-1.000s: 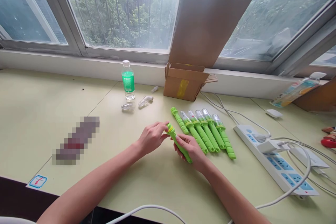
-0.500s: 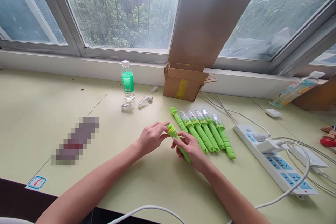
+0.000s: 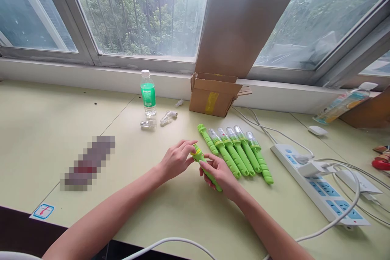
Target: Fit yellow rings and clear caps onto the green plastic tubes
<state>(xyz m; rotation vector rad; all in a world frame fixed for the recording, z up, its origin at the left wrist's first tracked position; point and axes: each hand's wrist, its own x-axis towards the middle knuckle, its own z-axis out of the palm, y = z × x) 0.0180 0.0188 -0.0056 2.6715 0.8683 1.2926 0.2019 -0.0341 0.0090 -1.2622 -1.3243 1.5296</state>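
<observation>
Over the front of the table, my right hand [image 3: 219,172] is wrapped round the body of a green light stick [image 3: 198,155], which has no clear cap on it. The stick slants, its threaded end up and to the left, with a yellow ring around that end. My left hand [image 3: 178,156] pinches the stick at the yellow ring, between thumb and fingers. Just beyond lies another capless green stick [image 3: 207,139], beside a row of several green light sticks with clear caps [image 3: 240,152]. Clear plastic caps [image 3: 168,118] lie farther back.
A bottle with a green label [image 3: 148,94] and an open cardboard box [image 3: 213,95] stand near the window ledge. On the right are a white power strip [image 3: 317,185] with plugs and cables, and a tilted bottle [image 3: 344,103]. A white cable [image 3: 170,240] crosses the front edge.
The stick's threaded end has shifted slightly left and down, and its yellow ring looks turned or moved a little. Both hands keep their hold; the other things stay put.
</observation>
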